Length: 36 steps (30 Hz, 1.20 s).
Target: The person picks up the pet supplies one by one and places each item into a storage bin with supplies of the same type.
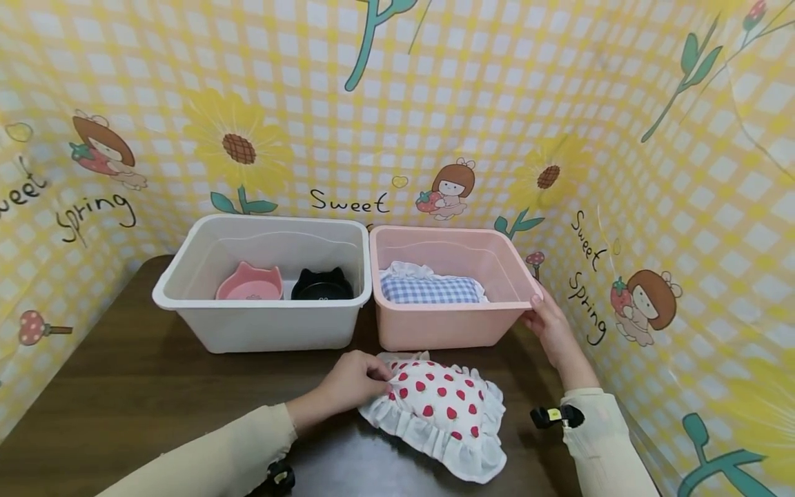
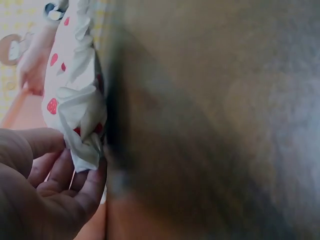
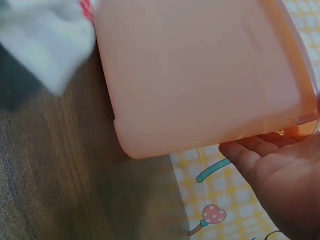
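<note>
A small white cushion printed with red strawberries [image 1: 441,397], edged with a white ruffle, lies in front of the bins. My left hand [image 1: 355,379] pinches its left corner between thumb and fingers; the left wrist view shows the ruffled edge [image 2: 80,120] between them. At the right end of the pink bin [image 1: 447,330], my right hand [image 1: 549,328] holds the rim, thumb at the edge and fingers beneath it. From the right wrist, those fingers [image 3: 245,155] lie along the bin's side. Inside the pink bin rests a blue-and-white checked cushion [image 1: 431,288] with a white ruffle.
A white bin [image 1: 273,330] stands just left of the pink one. It holds a pink cat-eared bowl [image 1: 250,283] and a black cat-eared bowl [image 1: 321,284]. Patterned yellow check cloth [image 1: 397,124] rises behind and beside the dark wooden table [image 1: 124,386].
</note>
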{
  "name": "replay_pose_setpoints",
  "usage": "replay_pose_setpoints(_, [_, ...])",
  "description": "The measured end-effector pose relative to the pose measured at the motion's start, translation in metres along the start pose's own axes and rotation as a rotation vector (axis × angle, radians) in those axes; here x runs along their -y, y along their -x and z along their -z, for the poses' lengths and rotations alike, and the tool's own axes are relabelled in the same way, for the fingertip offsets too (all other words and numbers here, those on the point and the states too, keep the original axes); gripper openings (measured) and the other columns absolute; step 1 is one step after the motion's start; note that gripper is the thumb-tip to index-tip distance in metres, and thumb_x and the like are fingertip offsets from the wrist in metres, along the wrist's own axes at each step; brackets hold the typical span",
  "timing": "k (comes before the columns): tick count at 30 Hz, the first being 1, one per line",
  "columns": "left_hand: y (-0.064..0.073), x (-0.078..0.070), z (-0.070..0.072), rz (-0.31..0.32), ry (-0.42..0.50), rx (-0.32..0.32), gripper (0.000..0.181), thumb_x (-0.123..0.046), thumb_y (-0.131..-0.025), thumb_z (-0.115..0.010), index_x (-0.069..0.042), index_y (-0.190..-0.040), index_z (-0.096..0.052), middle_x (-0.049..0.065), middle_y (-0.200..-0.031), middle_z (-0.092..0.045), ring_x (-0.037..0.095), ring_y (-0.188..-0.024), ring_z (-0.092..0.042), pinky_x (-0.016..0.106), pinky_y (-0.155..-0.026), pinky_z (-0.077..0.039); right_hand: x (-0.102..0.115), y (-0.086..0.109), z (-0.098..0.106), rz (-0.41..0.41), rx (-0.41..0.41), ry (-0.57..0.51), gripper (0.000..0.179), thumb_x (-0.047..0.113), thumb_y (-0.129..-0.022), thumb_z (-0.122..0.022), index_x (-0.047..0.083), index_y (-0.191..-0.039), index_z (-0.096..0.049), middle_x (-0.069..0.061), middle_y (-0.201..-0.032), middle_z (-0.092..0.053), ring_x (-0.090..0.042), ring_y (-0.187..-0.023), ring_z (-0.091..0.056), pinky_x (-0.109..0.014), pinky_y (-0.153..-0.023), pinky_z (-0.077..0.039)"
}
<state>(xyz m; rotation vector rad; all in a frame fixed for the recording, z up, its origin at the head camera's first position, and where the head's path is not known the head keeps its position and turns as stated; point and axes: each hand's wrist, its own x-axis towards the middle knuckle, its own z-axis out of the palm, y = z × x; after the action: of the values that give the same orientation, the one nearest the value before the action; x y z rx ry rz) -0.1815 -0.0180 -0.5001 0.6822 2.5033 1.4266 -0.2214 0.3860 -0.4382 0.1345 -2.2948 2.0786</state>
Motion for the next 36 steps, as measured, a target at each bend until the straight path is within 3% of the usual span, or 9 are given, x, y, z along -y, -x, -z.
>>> replay_pose_setpoints(3, [0.007,-0.004,0.012,0.024,0.019,0.002,0.007,-0.014,-0.082,-0.085,-0.02,-0.082,-0.08,-0.009,-0.08,-0.073,0.009,-0.077,-0.062,0.025,-0.065,-0.051,-0.001,0.0,-0.001,0.003,0.013,-0.003,0.063,0.041,-0.111,-0.035,0.013,-0.165,-0.017,-0.025,-0.162,-0.028,-0.001,-0.117,-0.059,-0.021,-0.099,-0.047])
replay_pose_setpoints(7, [0.017,-0.015,0.025,0.05,0.025,-0.015,0.008,-0.017,-0.082,-0.086,-0.023,-0.083,-0.08,-0.011,-0.084,-0.074,0.011,-0.084,-0.063,0.026,-0.071,-0.052,-0.002,0.0,0.0,0.016,0.014,-0.036,0.062,0.039,-0.112,-0.035,0.011,-0.164,-0.017,-0.015,-0.153,-0.042,0.0,-0.115,-0.06,-0.02,-0.097,-0.048])
replay_pose_setpoints(11, [0.027,-0.026,0.036,0.037,0.03,-0.025,0.008,-0.017,-0.082,-0.086,-0.022,-0.084,-0.08,-0.011,-0.078,-0.073,0.013,-0.082,-0.063,0.025,-0.069,-0.052,-0.002,0.001,0.001,0.023,0.004,-0.069,0.062,0.037,-0.112,-0.037,0.008,-0.164,-0.017,-0.001,-0.14,-0.052,-0.001,-0.112,-0.062,-0.022,-0.096,-0.048])
replay_pose_setpoints(14, [0.033,-0.037,0.044,0.025,0.021,-0.032,0.009,-0.018,-0.082,-0.086,-0.023,-0.086,-0.08,-0.011,-0.076,-0.071,0.013,-0.079,-0.063,0.025,-0.067,-0.052,-0.002,0.001,0.001,0.023,0.002,-0.077,0.063,0.036,-0.112,-0.037,0.007,-0.163,-0.017,0.001,-0.138,-0.053,-0.001,-0.111,-0.062,-0.022,-0.096,-0.048])
replay_pose_setpoints(19, [0.04,-0.062,0.064,0.023,0.009,-0.048,0.01,-0.019,-0.082,-0.086,-0.026,-0.087,-0.08,-0.01,-0.08,-0.071,0.016,-0.079,-0.063,0.026,-0.067,-0.055,-0.001,-0.001,0.0,0.0,0.003,-0.065,0.063,0.037,-0.112,-0.036,0.008,-0.164,-0.016,-0.014,-0.151,-0.043,0.0,-0.111,-0.061,-0.021,-0.096,-0.048])
replay_pose_setpoints(21, [0.042,-0.072,0.074,0.02,0.006,-0.049,0.01,-0.021,-0.083,-0.086,-0.027,-0.089,-0.081,-0.01,-0.082,-0.072,0.016,-0.079,-0.063,0.027,-0.068,-0.056,0.0,-0.001,0.0,-0.022,0.011,-0.043,0.065,0.039,-0.112,-0.036,0.014,-0.165,-0.01,-0.019,-0.161,-0.032,-0.001,-0.113,-0.06,-0.023,-0.099,-0.047])
replay_pose_setpoints(26, [0.04,-0.095,0.097,0.001,0.0,-0.064,0.009,-0.024,-0.085,-0.085,-0.028,-0.091,-0.081,-0.009,-0.086,-0.073,0.018,-0.082,-0.063,0.028,-0.07,-0.056,0.007,-0.003,0.002,-0.062,0.027,-0.003,0.07,0.041,-0.111,-0.039,0.028,-0.165,0.004,-0.014,-0.172,-0.008,-0.023,-0.139,-0.047,-0.027,-0.105,-0.044])
replay_pose_setpoints(30, [0.036,-0.11,0.115,-0.032,0.019,-0.09,0.009,-0.023,-0.085,-0.085,-0.027,-0.093,-0.08,-0.007,-0.088,-0.074,0.021,-0.085,-0.063,0.029,-0.07,-0.056,0.012,-0.003,0.006,-0.03,0.023,0.054,0.069,0.038,-0.11,-0.044,0.024,-0.166,-0.006,-0.013,-0.172,-0.011,-0.035,-0.152,-0.029,-0.019,-0.102,-0.046])
replay_pose_setpoints(36, [0.029,-0.135,0.137,-0.066,-0.026,-0.141,0.008,-0.023,-0.086,-0.084,-0.026,-0.093,-0.08,-0.007,-0.086,-0.074,0.02,-0.081,-0.063,0.03,-0.07,-0.054,0.011,-0.005,0.009,0.072,0.032,0.193,0.069,0.018,-0.108,-0.053,0.01,-0.165,-0.014,-0.022,-0.167,-0.023,-0.024,-0.142,-0.042,-0.009,-0.094,-0.043])
